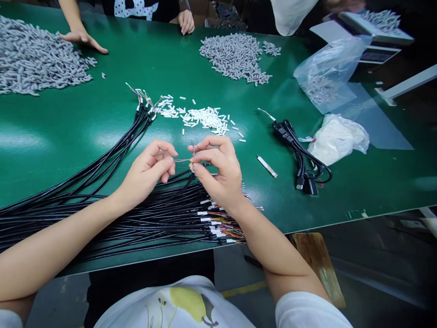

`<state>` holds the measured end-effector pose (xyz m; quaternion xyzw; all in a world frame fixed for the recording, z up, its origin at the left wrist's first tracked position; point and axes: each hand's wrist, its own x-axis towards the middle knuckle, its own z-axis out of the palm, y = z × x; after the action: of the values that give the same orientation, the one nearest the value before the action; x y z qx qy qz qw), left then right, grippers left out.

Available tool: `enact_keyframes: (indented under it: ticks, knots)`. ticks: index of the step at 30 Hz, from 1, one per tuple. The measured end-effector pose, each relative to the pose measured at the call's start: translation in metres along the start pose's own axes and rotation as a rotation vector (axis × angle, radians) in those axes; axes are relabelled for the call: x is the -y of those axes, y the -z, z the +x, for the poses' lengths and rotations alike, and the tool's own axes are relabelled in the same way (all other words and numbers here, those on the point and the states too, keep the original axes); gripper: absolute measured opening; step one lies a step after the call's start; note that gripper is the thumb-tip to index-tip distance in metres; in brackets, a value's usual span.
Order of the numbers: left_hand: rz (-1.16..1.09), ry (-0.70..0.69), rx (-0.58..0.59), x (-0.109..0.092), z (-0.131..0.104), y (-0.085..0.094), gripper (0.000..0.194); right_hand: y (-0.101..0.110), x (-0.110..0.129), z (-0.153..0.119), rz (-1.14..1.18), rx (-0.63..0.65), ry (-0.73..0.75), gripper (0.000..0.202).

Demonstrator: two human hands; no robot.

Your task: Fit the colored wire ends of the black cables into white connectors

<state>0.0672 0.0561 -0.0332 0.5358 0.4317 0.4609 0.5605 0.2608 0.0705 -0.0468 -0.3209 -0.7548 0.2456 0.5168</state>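
Note:
Thin coloured wires [182,160] run between my two hands, just above the table's near part. My left hand [147,169] pinches them at one side, fingers curled. At the other side my right hand [218,166] has its fingertips closed on the wires. Under both hands lies a bundle of black cables [146,218], their stripped ends with coloured wires and white sleeves [215,223] pointing right. A second group of black cables [126,141] stretches up to the left, ending in loose wires. Beyond my hands is a pile of small white tubes [206,118].
Grey plastic pieces form heaps at the left [37,59] and the back [235,54] of the green table [153,59]. A marker-like white stick [266,166], a coiled black cable [297,155] and plastic bags [337,136] lie right. Another person's hand [82,38] rests by the left heap.

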Motion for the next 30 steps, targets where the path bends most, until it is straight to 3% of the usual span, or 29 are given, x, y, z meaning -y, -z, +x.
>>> enact_keyframes:
  ticks: [3, 6, 19, 23, 26, 30]
  knots:
    - [0.26, -0.193, 0.044, -0.0045, -0.006, -0.0023, 0.01, -0.0004, 0.0019, 0.0007, -0.112, 0.025, 0.029, 0.009]
    - [0.379, -0.307, 0.074, -0.0067, -0.0079, -0.0022, 0.016, -0.0012, 0.0028, 0.0006, -0.127, 0.036, 0.017, 0.008]
    - [0.543, -0.363, 0.095, -0.0082, -0.006, 0.004, 0.012, -0.0005, 0.0034, -0.0002, -0.097, 0.044, 0.013, 0.009]
    - [0.372, -0.269, 0.064, -0.0069, -0.0056, 0.0038, 0.002, -0.0001, 0.0037, -0.0004, -0.015, 0.053, -0.043, 0.008]
    - [0.159, -0.15, 0.043, -0.0062, -0.0041, 0.0019, 0.009, 0.0003, 0.0039, -0.0003, 0.09, 0.056, -0.141, 0.007]
    - [0.047, -0.112, 0.041, -0.0063, -0.0006, 0.0016, 0.016, 0.0, 0.0017, 0.0007, 0.312, 0.062, -0.292, 0.007]
